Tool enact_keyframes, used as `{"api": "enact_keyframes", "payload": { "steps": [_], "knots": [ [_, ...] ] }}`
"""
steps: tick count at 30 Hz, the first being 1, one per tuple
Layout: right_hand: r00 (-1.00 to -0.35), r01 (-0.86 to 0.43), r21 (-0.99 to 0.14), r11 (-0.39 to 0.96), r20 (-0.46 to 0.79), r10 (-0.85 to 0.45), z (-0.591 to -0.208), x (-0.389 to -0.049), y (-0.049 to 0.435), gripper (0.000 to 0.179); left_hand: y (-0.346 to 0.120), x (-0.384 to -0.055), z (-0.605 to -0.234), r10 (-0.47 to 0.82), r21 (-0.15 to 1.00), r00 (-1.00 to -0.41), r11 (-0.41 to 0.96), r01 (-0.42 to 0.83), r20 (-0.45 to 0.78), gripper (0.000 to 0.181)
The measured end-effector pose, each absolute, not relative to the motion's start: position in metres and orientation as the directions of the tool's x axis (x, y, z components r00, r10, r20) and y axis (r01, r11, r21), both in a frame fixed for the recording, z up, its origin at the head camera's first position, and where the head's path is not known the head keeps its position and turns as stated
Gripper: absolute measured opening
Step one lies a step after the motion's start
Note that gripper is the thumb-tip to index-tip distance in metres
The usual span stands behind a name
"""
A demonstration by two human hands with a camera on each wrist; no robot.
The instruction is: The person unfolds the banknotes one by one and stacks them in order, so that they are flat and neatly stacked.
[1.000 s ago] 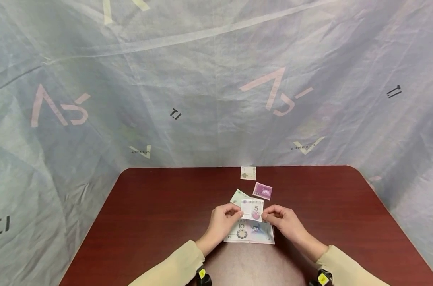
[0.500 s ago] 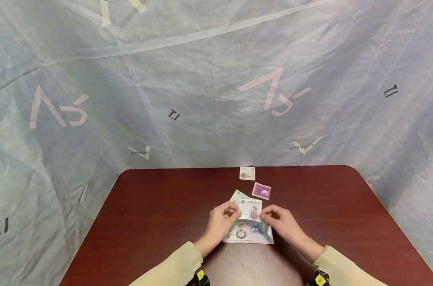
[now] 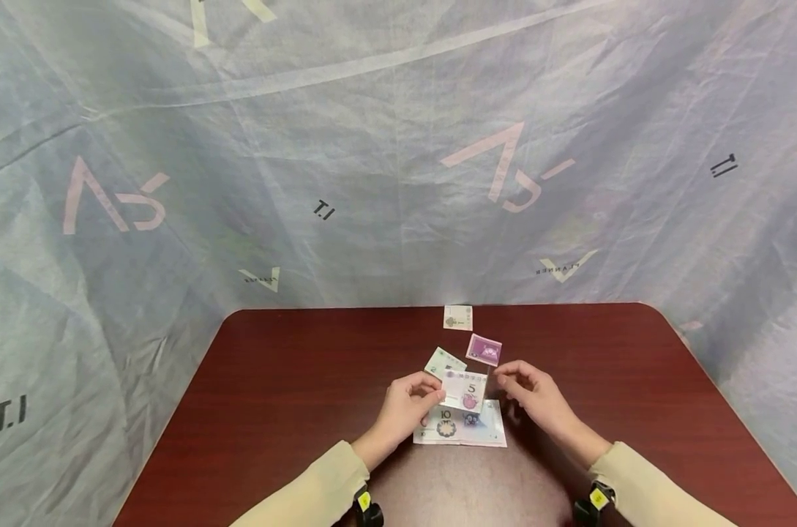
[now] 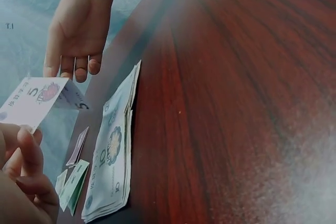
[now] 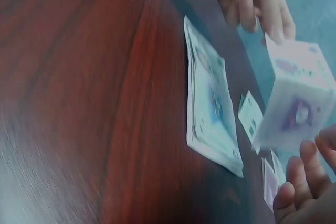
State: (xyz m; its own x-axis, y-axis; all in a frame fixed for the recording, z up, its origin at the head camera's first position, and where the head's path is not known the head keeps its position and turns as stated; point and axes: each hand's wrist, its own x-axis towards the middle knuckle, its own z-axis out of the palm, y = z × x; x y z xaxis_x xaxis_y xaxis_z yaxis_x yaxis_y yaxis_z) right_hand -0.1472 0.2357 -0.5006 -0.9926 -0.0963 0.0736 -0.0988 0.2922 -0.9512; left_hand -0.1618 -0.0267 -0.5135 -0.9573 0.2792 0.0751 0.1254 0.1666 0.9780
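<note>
My left hand (image 3: 401, 406) pinches the left edge of a pale banknote marked 5 (image 3: 464, 391), held above the table. The note is creased across the middle; in the right wrist view its far half, with a purple print (image 5: 300, 115), hangs down from the fold. My right hand (image 3: 539, 399) is just off the note's right edge, and its fingers (image 4: 80, 72) hang extended in the left wrist view, holding nothing. Below the held note lies a stack of pale banknotes marked 10 (image 3: 484, 433), partly covered by it in the head view.
Behind the held note lies a folded green banknote marked 2 (image 3: 440, 361). Farther back are a folded purple banknote (image 3: 484, 350) and a small pale one (image 3: 458, 318) at the edge of the dark red table (image 3: 306, 366). A grey cloth (image 3: 372, 146) hangs around the table.
My right hand has let go of the 5 banknote's right edge and moved slightly right and away. My left hand keeps its pinch, and the note now tilts down to the right.
</note>
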Motion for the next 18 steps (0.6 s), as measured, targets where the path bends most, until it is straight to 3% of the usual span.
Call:
{"api": "enact_keyframes", "payload": {
  "steps": [5, 9, 13, 18],
  "knots": [
    [-0.955, -0.272, -0.873, 0.405, 0.191, -0.228, -0.502, -0.158, 0.240, 0.039, -0.030, -0.164, -0.517, 0.310, 0.995, -0.950, 0.078, 0.058, 0.031, 0.010],
    [-0.890, -0.425, -0.803, 0.419, 0.286, -0.354, -0.502, -0.159, 0.238, 0.049, -0.032, -0.165, -0.517, 0.352, 0.997, -0.936, 0.060, 0.041, 0.017, 0.010],
    [-0.884, -0.428, -0.813, 0.395, 0.286, -0.370, -0.503, -0.161, 0.236, 0.039, -0.034, -0.165, -0.514, 0.376, 0.998, -0.926, 0.046, 0.047, 0.027, 0.011],
    [-0.936, -0.306, -0.877, 0.370, 0.206, -0.284, -0.507, -0.161, 0.237, 0.019, -0.037, -0.164, -0.515, 0.346, 0.999, -0.938, 0.037, 0.034, 0.019, 0.013]
  ]
}}
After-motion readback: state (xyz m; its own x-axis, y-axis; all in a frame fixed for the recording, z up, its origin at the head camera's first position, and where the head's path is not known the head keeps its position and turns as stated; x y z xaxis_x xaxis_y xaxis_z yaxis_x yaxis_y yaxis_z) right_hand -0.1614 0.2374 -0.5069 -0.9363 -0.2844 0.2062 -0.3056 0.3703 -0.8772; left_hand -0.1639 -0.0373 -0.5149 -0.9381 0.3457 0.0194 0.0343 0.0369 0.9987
